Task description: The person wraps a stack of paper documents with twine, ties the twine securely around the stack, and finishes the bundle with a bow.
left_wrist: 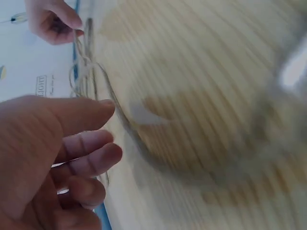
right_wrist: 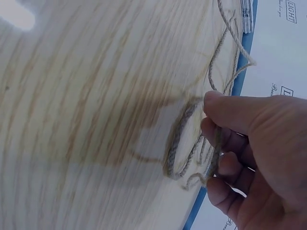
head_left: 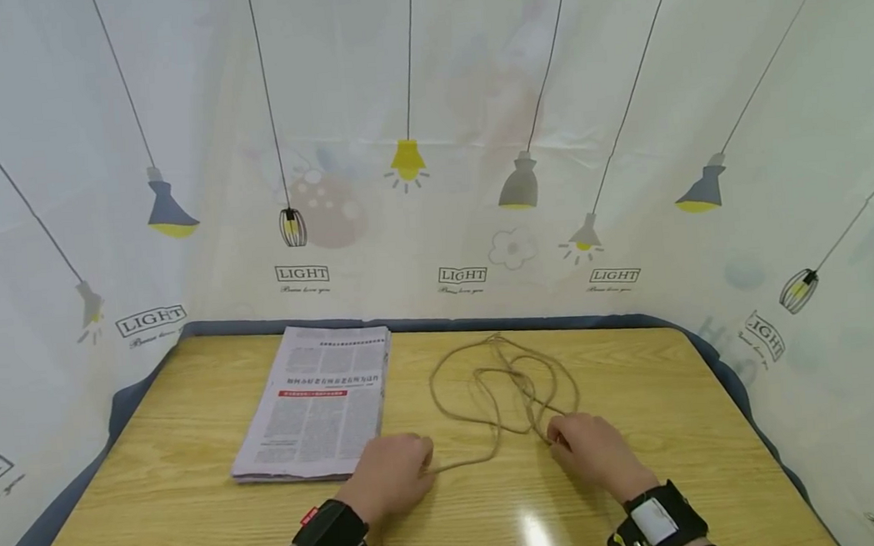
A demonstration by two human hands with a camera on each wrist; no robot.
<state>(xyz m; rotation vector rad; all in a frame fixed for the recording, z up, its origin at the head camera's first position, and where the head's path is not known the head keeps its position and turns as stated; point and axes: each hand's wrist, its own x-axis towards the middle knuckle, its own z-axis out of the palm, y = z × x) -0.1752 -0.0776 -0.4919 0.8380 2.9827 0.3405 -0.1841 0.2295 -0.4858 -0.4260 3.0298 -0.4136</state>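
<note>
A tan twisted rope point(head_left: 495, 424) lies in loose loops on the wooden table, right of the newspapers. My right hand point(head_left: 594, 451) is at the near right side of the loops and pinches a strand between thumb and curled fingers; in the right wrist view the rope point(right_wrist: 180, 139) passes by those fingers. My left hand point(head_left: 393, 476) is low over the table by the near right corner of the newspapers. One strand runs from the loops to beneath it. In the left wrist view its fingers are loosely bent, thumb apart from them, and the rope point(left_wrist: 122, 117) passes beyond the thumb tip.
A stack of newspapers point(head_left: 317, 405) lies on the left of the table point(head_left: 631, 378). Light curtains point(head_left: 425, 82) printed with lamps surround the table's back and sides, with a dark blue border along the edge. Bands with devices are strapped around both wrists.
</note>
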